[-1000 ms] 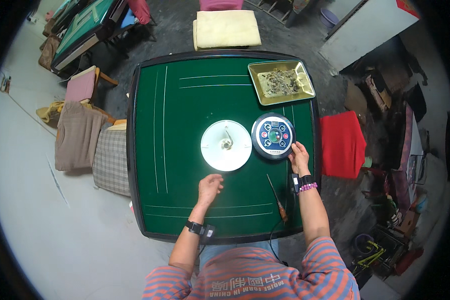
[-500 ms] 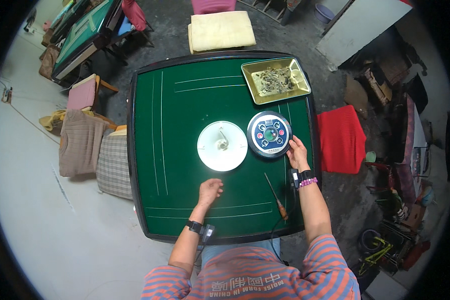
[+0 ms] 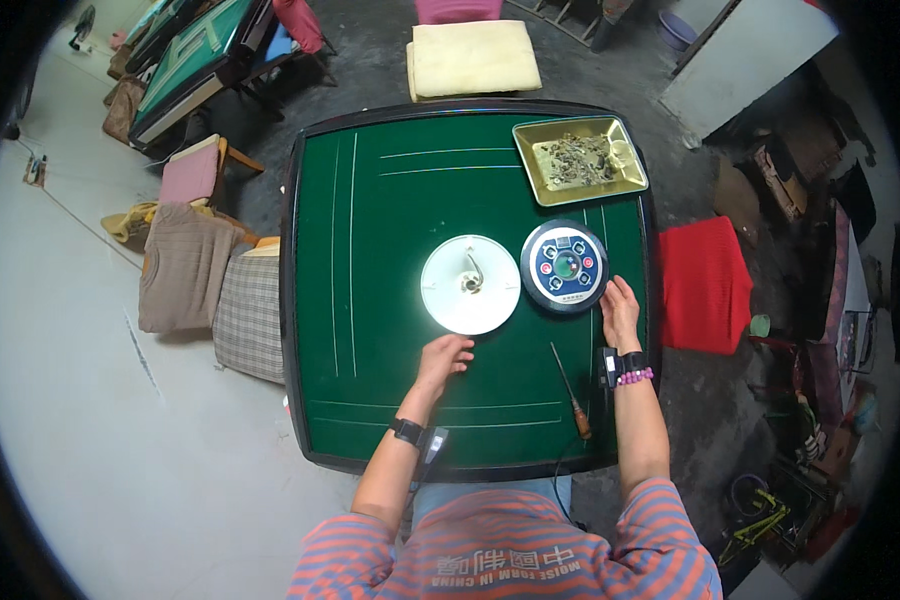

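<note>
On the green felt of a square mahjong table (image 3: 390, 220) lies a round white disc (image 3: 450, 300) with a curled wire or stem at its centre. To its right is a round control panel (image 3: 567, 268) with a dark rim, a blue face and several buttons. My left hand (image 3: 445, 362) hovers just below the disc's near edge, fingers loosely bent and apart, holding nothing. Beside the panel's lower right rim is my right hand (image 3: 620, 310), its fingers stretched out and empty. A screwdriver (image 3: 572, 393) with a wooden handle lies between my forearms.
A gold tray (image 3: 530, 180) with many small metal pieces stands at the far right corner. Chairs surround the table: a folded cream towel (image 3: 475, 60) at the far side, a red cover (image 3: 705, 285) at right, a plaid cushion (image 3: 250, 315) at left. Another green table (image 3: 195, 60) is at far left.
My left hand has moved up toward the white disc. My right hand has come off the panel's rim and sits beside it. The whole view has shifted slightly.
</note>
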`<state>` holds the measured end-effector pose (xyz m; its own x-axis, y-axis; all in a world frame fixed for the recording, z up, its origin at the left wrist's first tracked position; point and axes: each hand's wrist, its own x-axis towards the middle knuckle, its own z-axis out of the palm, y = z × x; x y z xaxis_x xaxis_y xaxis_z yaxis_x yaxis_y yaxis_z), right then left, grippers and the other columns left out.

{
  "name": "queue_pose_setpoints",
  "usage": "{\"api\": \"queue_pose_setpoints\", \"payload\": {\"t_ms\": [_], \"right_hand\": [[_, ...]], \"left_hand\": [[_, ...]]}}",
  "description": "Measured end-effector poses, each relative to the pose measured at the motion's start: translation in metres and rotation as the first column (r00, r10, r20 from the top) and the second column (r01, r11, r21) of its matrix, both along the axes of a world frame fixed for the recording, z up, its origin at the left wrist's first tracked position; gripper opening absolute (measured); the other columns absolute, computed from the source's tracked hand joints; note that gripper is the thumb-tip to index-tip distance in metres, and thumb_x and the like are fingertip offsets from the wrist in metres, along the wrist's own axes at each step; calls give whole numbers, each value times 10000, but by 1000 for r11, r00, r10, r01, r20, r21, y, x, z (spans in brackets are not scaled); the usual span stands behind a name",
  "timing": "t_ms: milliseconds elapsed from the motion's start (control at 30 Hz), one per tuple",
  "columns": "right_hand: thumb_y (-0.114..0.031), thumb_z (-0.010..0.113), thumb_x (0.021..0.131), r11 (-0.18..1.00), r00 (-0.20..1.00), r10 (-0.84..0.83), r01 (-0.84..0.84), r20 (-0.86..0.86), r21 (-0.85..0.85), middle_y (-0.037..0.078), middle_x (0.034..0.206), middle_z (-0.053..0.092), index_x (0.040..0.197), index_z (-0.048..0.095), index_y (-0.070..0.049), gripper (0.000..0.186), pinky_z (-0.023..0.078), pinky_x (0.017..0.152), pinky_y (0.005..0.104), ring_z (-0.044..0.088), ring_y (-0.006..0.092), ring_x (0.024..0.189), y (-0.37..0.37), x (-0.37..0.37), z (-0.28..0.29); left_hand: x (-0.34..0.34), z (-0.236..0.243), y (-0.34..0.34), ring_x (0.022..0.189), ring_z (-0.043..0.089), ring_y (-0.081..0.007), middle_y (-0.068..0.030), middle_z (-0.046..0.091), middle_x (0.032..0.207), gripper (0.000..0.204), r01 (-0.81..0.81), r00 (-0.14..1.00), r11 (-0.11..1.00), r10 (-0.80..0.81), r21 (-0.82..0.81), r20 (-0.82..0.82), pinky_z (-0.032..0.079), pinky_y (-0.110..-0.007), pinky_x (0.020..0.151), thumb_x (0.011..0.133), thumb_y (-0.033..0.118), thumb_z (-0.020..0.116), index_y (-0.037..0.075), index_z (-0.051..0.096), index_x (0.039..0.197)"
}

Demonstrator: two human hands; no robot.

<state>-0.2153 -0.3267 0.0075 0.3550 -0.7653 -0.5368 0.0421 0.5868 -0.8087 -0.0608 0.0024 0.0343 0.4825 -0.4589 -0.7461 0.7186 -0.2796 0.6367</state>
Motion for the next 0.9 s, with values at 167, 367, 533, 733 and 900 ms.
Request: {"api": "queue_pose_setpoints", "payload": {"t_ms": [167,367,533,733,900], "right_hand": [[-80,623,887,938,968,-45,-44,-248,-343,145,1238,554,1321,444,12,479,427,969,298,542,203,1118,38,-21,21],[1,634,828,785,815,191,-461,-547,-413,49,987,598,1133,600,-21,307,476,735,238,554,111,833,127,-74,39],[16,673,747,496,568,217,-765,-794,-411,140,1017,556,1089,566,-6,360,464,842,386,544,301,968,180,-106,51],[31,705,701,301,454,107,-863,-885,-406,159,948,513,990,517,-25,349,425,823,428,511,351,947,184,-115,47],[37,676,741,381,423,117,-855,-899,-353,142,890,526,949,517,-29,269,443,758,426,533,341,871,176,-128,33]], "left_hand": [[8,0,-13,763,637,-123,-118,675,1002,258,-95,993,993,91,-63,-70,511,-216,584,957,179,514,-47,599,1049],[6,-10,-19,740,638,-135,-112,656,912,194,-228,964,973,219,-44,-151,504,-223,563,934,120,555,-64,585,985],[6,-8,-22,723,640,-142,-85,632,852,159,-281,948,960,275,-15,-162,503,-227,553,918,92,584,-58,567,966],[2,-13,-26,724,632,-140,-92,629,898,194,-278,948,959,265,-54,-175,502,-231,546,932,98,559,-65,550,1039],[3,-17,-24,748,631,-150,-80,640,926,189,-277,946,955,251,-109,-206,511,-245,588,930,130,563,-27,557,1036]]}}
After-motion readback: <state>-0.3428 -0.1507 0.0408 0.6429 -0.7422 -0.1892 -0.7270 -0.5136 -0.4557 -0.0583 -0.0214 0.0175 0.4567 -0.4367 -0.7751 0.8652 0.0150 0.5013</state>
